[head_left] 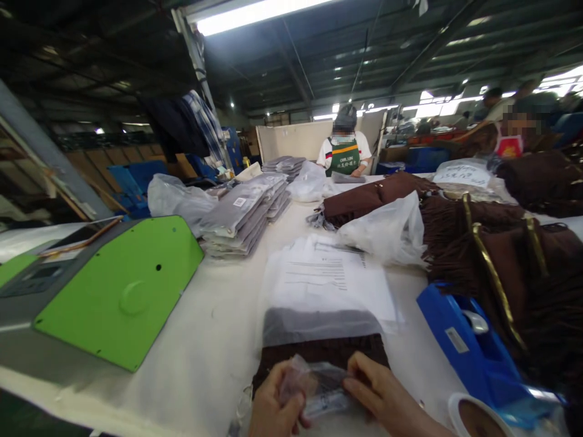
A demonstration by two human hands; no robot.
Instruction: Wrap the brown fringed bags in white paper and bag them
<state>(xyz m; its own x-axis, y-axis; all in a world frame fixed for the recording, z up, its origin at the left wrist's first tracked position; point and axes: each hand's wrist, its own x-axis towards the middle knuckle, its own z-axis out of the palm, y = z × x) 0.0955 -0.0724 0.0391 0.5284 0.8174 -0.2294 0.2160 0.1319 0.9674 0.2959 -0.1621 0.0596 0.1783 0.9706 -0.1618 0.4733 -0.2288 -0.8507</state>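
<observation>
At the bottom edge, my left hand point(273, 406) and my right hand point(378, 388) both pinch a small clear plastic bag point(319, 388) between them. The fingers of each hand are closed on the bag's ends. The bag lies over a folded brown cloth point(319, 352) on the white table point(218, 340). Just beyond the cloth lies a stack of clear plastic bags with printed text point(332, 279).
A green and grey machine point(118, 291) stands at the left. A blue tape dispenser point(473, 346) and a tape roll point(473, 419) sit at the right, with brown fringed cloth point(501, 243) behind. Bagged grey garments point(246, 212) are stacked mid-table. A person in a green apron point(345, 155) works at the far end.
</observation>
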